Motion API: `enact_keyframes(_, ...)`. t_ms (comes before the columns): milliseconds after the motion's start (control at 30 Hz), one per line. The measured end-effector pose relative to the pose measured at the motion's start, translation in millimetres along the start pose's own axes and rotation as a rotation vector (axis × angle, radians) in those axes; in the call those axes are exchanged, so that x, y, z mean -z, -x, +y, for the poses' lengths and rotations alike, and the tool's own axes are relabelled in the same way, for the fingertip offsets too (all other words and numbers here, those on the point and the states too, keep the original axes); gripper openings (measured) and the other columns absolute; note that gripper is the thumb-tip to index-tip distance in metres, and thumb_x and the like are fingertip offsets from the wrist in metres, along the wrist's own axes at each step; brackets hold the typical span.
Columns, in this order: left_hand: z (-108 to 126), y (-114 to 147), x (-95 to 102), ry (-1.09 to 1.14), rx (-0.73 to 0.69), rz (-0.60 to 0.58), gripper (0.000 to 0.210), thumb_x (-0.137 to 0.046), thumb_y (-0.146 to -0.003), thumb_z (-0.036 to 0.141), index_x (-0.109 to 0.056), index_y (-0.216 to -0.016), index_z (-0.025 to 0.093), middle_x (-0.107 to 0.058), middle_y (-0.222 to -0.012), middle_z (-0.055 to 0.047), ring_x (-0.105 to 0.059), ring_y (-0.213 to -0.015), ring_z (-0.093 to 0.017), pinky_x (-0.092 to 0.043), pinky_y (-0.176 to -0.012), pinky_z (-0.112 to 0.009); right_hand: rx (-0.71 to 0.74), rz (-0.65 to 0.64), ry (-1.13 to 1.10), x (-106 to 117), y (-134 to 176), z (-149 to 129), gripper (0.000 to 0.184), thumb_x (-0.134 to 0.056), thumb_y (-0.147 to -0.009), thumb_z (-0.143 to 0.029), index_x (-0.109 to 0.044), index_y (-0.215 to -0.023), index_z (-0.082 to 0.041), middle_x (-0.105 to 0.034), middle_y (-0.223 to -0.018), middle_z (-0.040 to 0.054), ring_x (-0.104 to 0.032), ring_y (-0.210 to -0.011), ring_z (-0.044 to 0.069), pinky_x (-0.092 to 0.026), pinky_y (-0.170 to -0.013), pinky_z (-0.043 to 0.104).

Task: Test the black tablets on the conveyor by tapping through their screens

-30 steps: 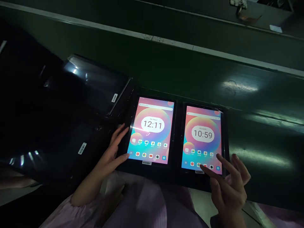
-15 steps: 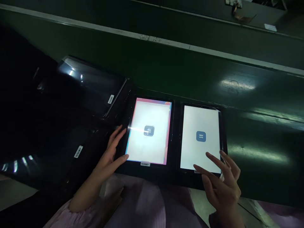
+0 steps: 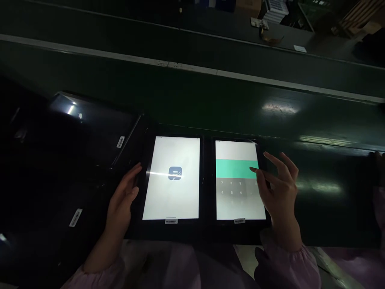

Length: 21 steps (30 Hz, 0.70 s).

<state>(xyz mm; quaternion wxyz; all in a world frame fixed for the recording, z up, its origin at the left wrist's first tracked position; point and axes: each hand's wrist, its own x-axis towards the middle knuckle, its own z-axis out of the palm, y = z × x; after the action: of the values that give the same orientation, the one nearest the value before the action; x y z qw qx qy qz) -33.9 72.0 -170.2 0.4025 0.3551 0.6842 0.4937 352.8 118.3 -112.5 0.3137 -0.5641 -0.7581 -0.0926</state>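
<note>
Two lit tablets lie side by side on the dark green bench. The left tablet [image 3: 173, 198] has a white screen with a dark blue icon carrying an equals sign. On the right tablet [image 3: 227, 206] a calculator page shows, with a green band and number keys. My left hand [image 3: 122, 202] rests beside the left tablet's left edge, fingers stretched, holding nothing. Over the right edge of the right tablet is my right hand [image 3: 279, 184], its fingers apart and the index finger pointing at the green band. Whether that fingertip touches the glass I cannot tell.
Dark tablets with barcode labels lie at the left, one upper dark tablet [image 3: 96, 124] and one nearer and lower. A pale strip [image 3: 192, 69] runs across the bench [image 3: 186, 104]. Behind it are a small part with a ribbon cable [image 3: 267, 38] and stacked items [image 3: 275, 11].
The right tablet's screen turned from an icon to a calculator page, and the left one's white page now fills its screen. My right hand moved up; my left drew off the left tablet.
</note>
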Motion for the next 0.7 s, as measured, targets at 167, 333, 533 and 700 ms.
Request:
enact_keyframes(167,8.9,0.8,-10.9,0.09,-0.053,0.026,0.043,-0.077,-0.082,0.056,-0.075,-0.111,0.025,-0.068,-0.148,-0.008,-0.051,-0.15,-0.036,-0.043,-0.126,-0.05,0.004,-0.019,0.009,-1.4,2.4,-6.3,0.025,-0.062,-0.103,-0.028,-0.086,-0.097,-0.03,-0.069,-0.141,0.0045,-0.049,-0.146,0.04,-0.052,-0.105,0.065)
enact_keyframes(333,11.6,1.3,-12.6,0.025,-0.099,0.031,0.039,-0.075,-0.083,0.058,-0.073,-0.104,0.025,-0.07,-0.144,-0.01,-0.048,-0.153,-0.038,-0.04,-0.127,-0.055,-0.03,-0.011,0.025,-1.0,4.6,-3.6,0.026,-0.062,-0.103,-0.028,-0.086,-0.094,-0.028,-0.071,-0.139,0.0068,-0.048,-0.146,0.042,-0.052,-0.104,0.065)
enact_keyframes(533,12.9,2.2,-12.1,0.01,-0.095,0.029,0.035,-0.077,-0.082,0.057,-0.074,-0.1,0.027,-0.07,-0.144,-0.008,-0.047,-0.153,-0.038,-0.04,-0.127,-0.057,-0.019,-0.045,-0.023,-1.7,6.0,-8.8,0.027,-0.06,-0.104,-0.029,-0.087,-0.099,-0.03,-0.07,-0.142,0.0058,-0.047,-0.148,0.041,-0.052,-0.106,0.065)
enact_keyframes(700,12.1,1.9,-11.7,0.006,-0.1,0.027,0.032,-0.075,-0.085,0.055,-0.075,-0.1,0.026,-0.07,-0.145,-0.009,-0.047,-0.153,-0.036,-0.037,-0.129,-0.056,-0.059,0.001,0.038,0.2,6.6,-4.3,0.028,-0.059,-0.106,-0.033,-0.086,-0.098,-0.029,-0.072,-0.138,0.0069,-0.05,-0.147,0.041,-0.054,-0.102,0.066)
